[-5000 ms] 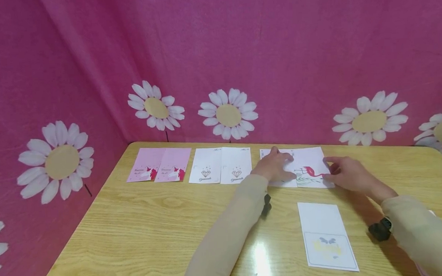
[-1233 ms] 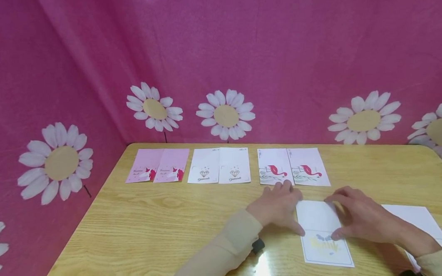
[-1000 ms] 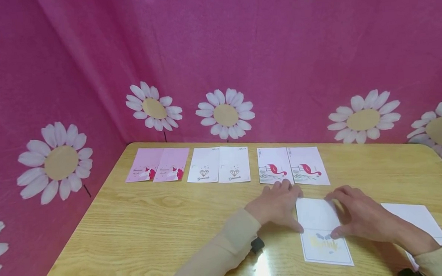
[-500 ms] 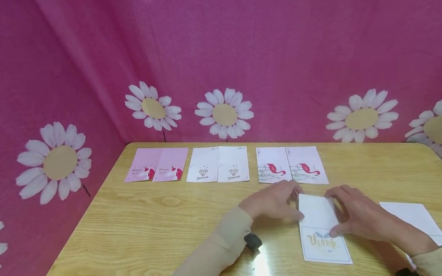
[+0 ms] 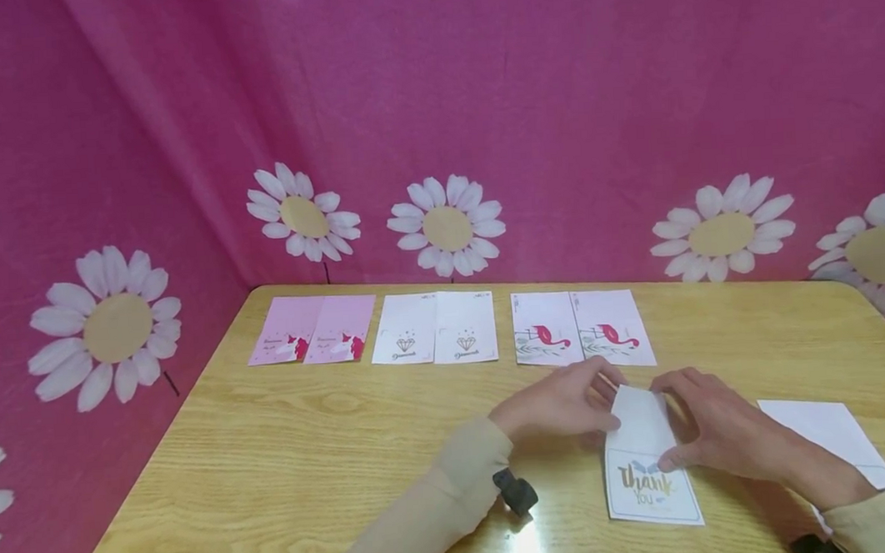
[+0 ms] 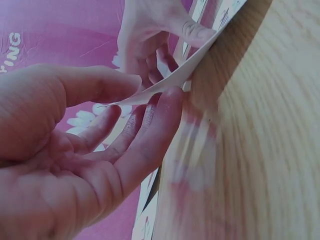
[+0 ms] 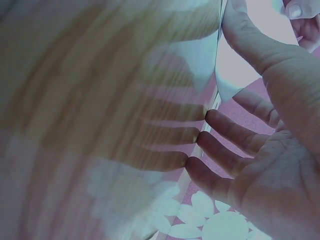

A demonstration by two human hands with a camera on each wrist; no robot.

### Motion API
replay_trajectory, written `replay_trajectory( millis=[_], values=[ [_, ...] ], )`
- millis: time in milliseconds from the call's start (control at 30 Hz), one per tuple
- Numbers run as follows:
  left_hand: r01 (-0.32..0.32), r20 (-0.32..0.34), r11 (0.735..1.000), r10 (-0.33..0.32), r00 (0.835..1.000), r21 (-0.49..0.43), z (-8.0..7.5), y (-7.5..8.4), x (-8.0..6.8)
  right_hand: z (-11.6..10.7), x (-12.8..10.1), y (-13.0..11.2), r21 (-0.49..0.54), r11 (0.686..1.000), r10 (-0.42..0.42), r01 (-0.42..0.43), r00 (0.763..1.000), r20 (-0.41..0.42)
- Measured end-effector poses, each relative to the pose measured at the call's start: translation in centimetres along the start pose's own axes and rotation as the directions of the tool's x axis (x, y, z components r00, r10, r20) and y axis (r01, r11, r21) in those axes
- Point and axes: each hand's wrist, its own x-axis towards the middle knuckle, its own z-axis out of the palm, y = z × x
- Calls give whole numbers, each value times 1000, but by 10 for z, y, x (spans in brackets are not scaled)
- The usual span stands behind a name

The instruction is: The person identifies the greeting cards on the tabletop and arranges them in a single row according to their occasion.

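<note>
A white greeting card [image 5: 648, 466] printed "Thank You" in gold lies before me, its left side bent up off the table. My left hand [image 5: 557, 400] pinches that raised edge, thumb on top and fingertips underneath, as the left wrist view shows. On the card's right side is my right hand [image 5: 728, 424], its thumb pressing the printed face and its index finger at the far right corner. In the right wrist view the other fingertips [image 7: 196, 167] of this hand touch the table. The card [image 6: 175, 80] curves between the two hands.
Along the back of the wooden table [image 5: 310, 467] lie pink cards [image 5: 347, 327], white diamond cards [image 5: 465, 325] and flamingo cards [image 5: 612, 326], in pairs. Another white card [image 5: 818, 428] sits to the right, partly behind my right forearm. A pink flowered curtain [image 5: 553, 95] hangs behind.
Since five seconds ago both hands have left the flamingo cards, now side by side, and come to the Thank You card. In the last half second my left hand has lifted its left edge.
</note>
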Motion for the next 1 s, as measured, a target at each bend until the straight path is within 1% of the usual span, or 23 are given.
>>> replay_trajectory(
  millis=[200, 333, 433, 533, 600, 767, 833, 1000],
  values=[
    [35, 2, 992, -35, 999, -121, 4, 2, -1, -1, 1, 0, 4, 1000, 4, -4, 1000, 5],
    [46, -13, 985, -49, 999, -168, 4, 2, -3, -1, 1, 0, 2, 1000, -1, 1, 1000, -4],
    [48, -33, 980, -55, 998, -193, 4, 0, -3, -1, 1, 0, 18, 1000, -1, 1, 1000, -13],
    [38, -47, 968, -51, 998, -247, 4, -2, -2, -4, 0, 0, 50, 999, 6, -5, 1000, -21],
    [26, -54, 954, -44, 998, -298, 4, -4, -1, -6, -1, 0, 72, 997, 14, -12, 999, -34],
    [15, -74, 902, -52, 996, -432, 3, -5, 1, -11, -6, 0, 112, 994, 17, -7, 996, -90],
    [12, -91, 883, -62, 994, -470, 3, -4, 1, -12, -8, 1, 138, 990, 31, -16, 994, -104],
    [-26, -142, 845, -59, 988, -534, 2, 0, 7, -14, -13, 6, 215, 975, 83, -53, 987, -137]
  ],
)
